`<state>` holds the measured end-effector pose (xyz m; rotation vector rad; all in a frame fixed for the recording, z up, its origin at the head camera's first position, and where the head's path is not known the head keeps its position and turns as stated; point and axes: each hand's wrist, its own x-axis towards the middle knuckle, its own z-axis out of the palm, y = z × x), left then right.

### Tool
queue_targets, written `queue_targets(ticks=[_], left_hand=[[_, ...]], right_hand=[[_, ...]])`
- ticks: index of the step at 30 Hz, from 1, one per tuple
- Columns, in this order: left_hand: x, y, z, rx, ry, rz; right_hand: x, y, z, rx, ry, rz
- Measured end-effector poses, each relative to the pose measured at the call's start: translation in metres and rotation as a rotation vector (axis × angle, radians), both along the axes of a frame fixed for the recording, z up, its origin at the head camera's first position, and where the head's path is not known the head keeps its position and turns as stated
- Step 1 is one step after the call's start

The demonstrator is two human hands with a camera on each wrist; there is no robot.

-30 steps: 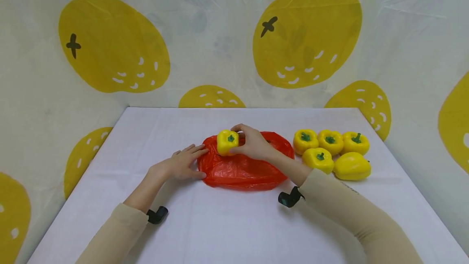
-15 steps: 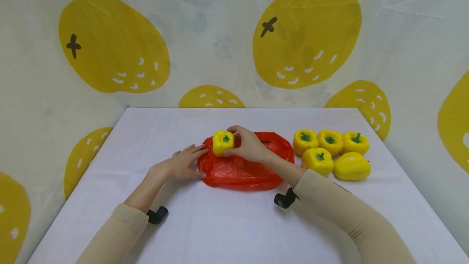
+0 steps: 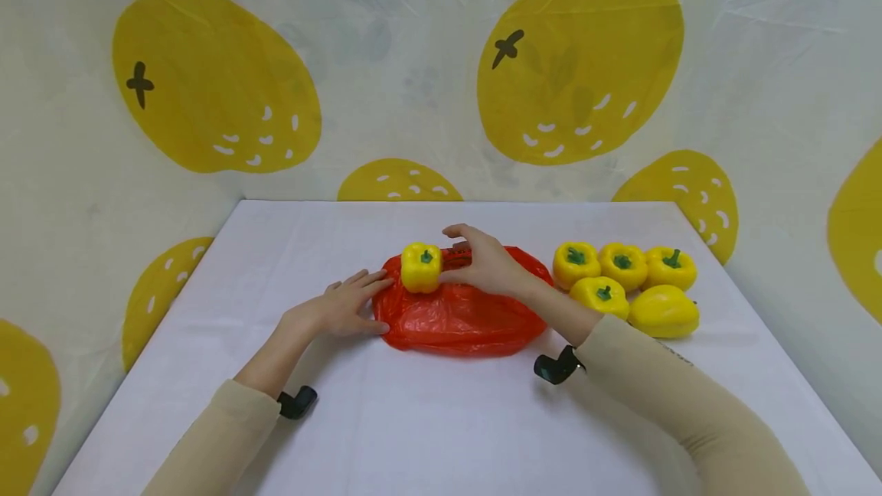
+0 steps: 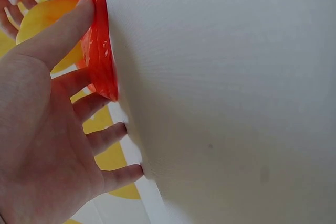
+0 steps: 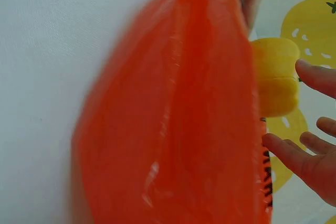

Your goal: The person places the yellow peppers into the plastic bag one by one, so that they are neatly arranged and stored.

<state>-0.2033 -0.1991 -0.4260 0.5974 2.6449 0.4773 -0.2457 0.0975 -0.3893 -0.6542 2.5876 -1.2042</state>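
A yellow bell pepper point(image 3: 421, 268) with a green stem sits on the left part of a red plastic bag point(image 3: 462, 320). My left hand point(image 3: 341, 307) is spread at the bag's left edge, its thumb and fingertips on the red film. Just right of the pepper is my right hand point(image 3: 489, 265), thumb and fingers apart and holding nothing. The right wrist view shows a gap between its spread fingers and the pepper point(image 5: 275, 77). In the left wrist view, the left thumb partly hides the pepper point(image 4: 44, 22).
Several more yellow bell peppers point(image 3: 596, 299) stand in a cluster to the right of the bag, one point(image 3: 664, 312) lying on its side. All are on a white-covered table point(image 3: 441, 419). Behind hangs a pale curtain point(image 3: 400, 60) with large yellow fruit prints.
The right hand carried the pepper slightly left over the bag, then let go and drew back right with its fingers spread. The left hand has stayed in place.
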Motion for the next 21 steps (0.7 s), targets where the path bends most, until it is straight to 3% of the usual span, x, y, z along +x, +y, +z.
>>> queue_targets(ticks=[12, 21], left_hand=[[-0.001, 0.0, -0.001, 0.0, -0.002, 0.001], [0.0, 0.0, -0.001, 0.003, -0.014, 0.011]], right_hand=[[0.005, 0.038, 0.038, 0.032, 0.031, 0.018], [0.004, 0.077, 0.049, 0.01, 0.062, -0.004]])
